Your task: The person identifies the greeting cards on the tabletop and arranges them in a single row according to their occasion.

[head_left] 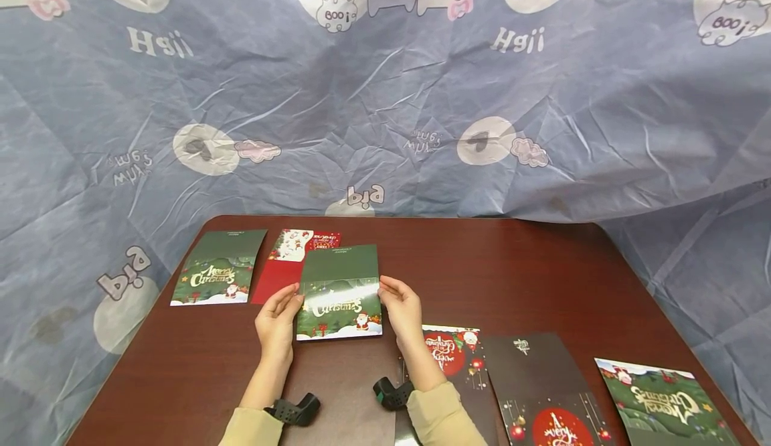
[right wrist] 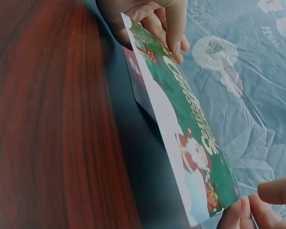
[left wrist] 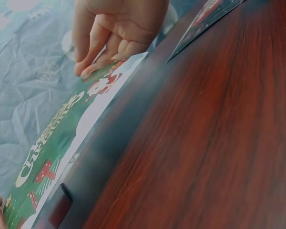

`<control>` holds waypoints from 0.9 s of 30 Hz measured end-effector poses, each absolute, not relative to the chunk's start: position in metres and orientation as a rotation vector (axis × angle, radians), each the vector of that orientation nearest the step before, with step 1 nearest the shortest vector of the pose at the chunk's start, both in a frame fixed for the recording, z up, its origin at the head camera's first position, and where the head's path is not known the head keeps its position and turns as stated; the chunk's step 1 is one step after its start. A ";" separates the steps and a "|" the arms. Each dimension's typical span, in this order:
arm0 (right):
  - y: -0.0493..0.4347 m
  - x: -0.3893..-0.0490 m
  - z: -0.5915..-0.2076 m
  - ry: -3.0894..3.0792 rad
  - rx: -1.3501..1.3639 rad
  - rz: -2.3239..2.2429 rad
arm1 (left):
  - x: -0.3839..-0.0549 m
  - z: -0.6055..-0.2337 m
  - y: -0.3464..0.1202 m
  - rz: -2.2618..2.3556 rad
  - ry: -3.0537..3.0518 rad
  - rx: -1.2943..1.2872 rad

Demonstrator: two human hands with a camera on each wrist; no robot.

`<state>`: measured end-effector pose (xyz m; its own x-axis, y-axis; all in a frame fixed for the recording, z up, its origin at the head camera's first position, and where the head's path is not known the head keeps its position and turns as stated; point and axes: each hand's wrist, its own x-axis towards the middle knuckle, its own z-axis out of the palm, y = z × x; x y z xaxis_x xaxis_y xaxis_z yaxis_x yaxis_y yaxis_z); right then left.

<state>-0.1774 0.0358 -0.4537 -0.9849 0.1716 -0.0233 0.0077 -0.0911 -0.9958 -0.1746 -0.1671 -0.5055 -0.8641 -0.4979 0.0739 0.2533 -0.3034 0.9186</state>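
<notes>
An unfolded green Christmas card with gold lettering and a Santa spans the gap between both hands. My left hand pinches its left edge between thumb and fingers. At the opposite edge my right hand pinches the card the same way. Both wrist views show the card's white snowy border tilted up over the tabletop, with a dark shadow beneath. Behind the held card, a red card with a white printed panel is partly covered in the head view.
Another green card lies at the far left of the brown table. To the right lie two dark cards with red circles, one partly behind the right forearm, the other beside it. A further green card lies near the right edge.
</notes>
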 end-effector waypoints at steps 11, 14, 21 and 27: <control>0.048 -0.191 -0.472 -1.960 -0.275 2.213 | -0.187 -0.505 -0.143 -2.125 -1.539 0.206; 0.050 -0.192 -0.472 -1.963 -0.297 2.197 | -0.189 -0.505 -0.137 -2.090 -1.547 0.133; 0.054 -0.193 -0.472 -1.971 -0.327 2.173 | -0.194 -0.504 -0.126 -2.026 -1.652 0.081; 0.056 -0.194 -0.474 -1.981 -0.329 2.189 | -0.190 -0.489 -0.118 -1.954 -1.743 0.046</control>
